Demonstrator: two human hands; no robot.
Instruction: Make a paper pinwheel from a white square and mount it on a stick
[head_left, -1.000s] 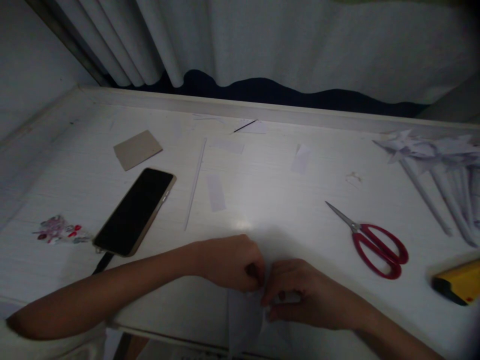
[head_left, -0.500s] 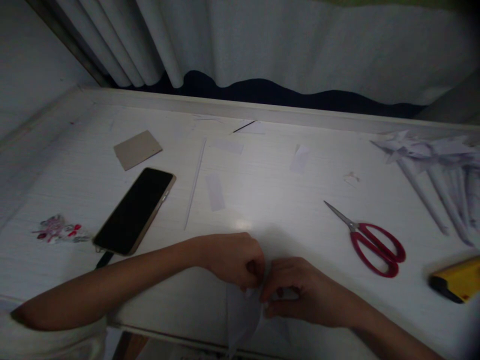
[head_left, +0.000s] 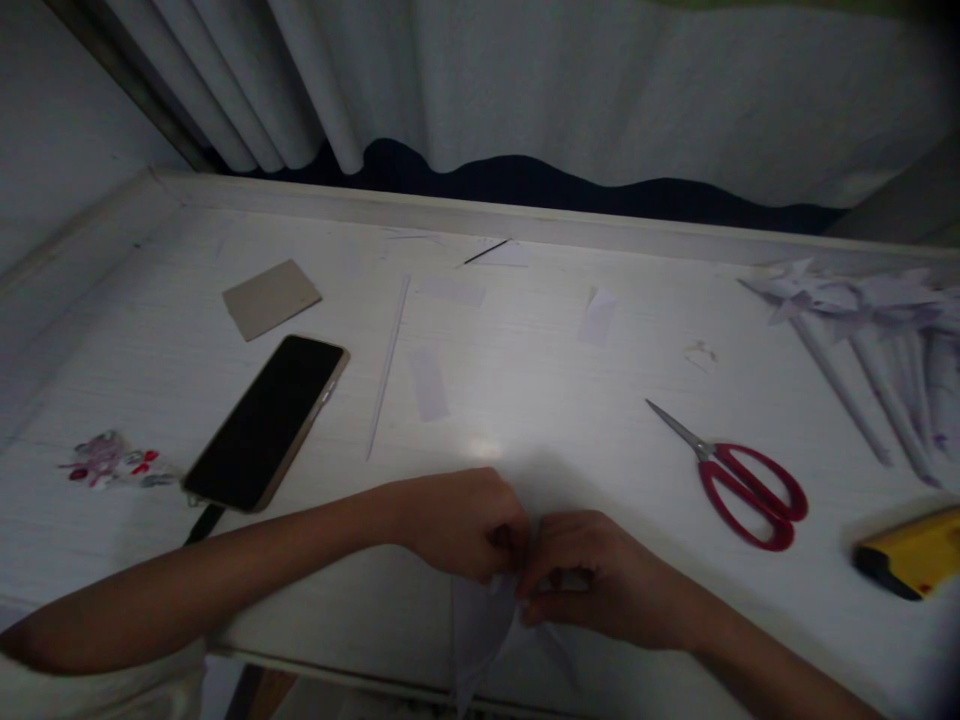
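Beads [head_left: 109, 462] are lying at the far left of the bench [head_left: 540, 400], with a phone [head_left: 268, 420] beside them. Left hand [head_left: 465, 522] and right hand [head_left: 592, 580] are meeting at the near edge, fingers of both pinching a white paper [head_left: 480, 625] between them. Scissors [head_left: 739, 478] are lying to the right, well apart.

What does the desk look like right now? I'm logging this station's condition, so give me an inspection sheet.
Surface: white table, dimly lit.
Job's things: white paper piece at the near edge.
Clutter: red scissors, phone, cardboard piece, paper strips, thin stick, paper pinwheels, yellow tool, small red bits.
Grips: left hand and right hand both pinch the paper.
Cables: dark cable from the phone.
Surroundings: pale curtain behind.
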